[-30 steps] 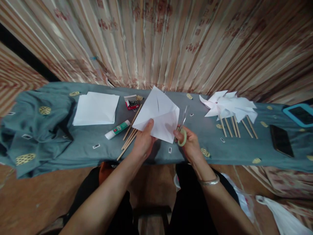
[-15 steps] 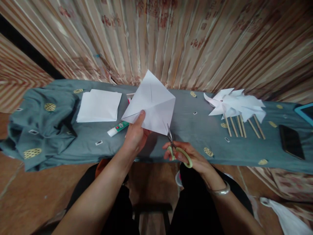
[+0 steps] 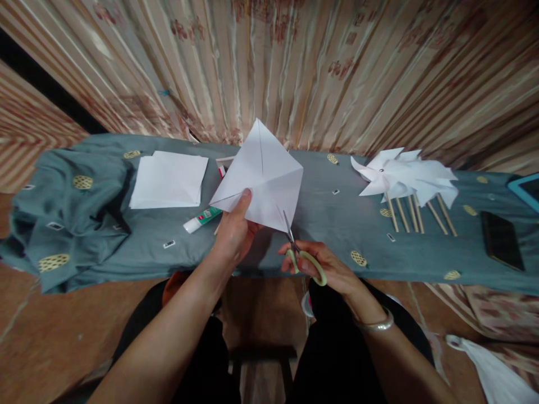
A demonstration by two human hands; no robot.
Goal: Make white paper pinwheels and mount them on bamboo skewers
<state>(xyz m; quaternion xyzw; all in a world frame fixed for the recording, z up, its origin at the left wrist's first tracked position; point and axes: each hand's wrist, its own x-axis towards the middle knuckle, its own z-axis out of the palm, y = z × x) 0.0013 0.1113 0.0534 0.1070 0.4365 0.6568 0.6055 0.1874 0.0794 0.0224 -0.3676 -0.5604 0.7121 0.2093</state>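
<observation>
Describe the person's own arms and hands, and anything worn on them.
The left hand and right hand are both ungloved. The forearms are bare as far as the view shows, with no sleeves in sight. A shiny, silver-coloured, rounded bracelet circles the right wrist; the left wrist shows nothing worn. No markings can be made out.

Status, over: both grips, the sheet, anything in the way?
Left grip holding white sheet. Right grip on scissors, blades at sheet's near corner. Nothing visible obstructing blades; glue tube partly hidden.
</observation>
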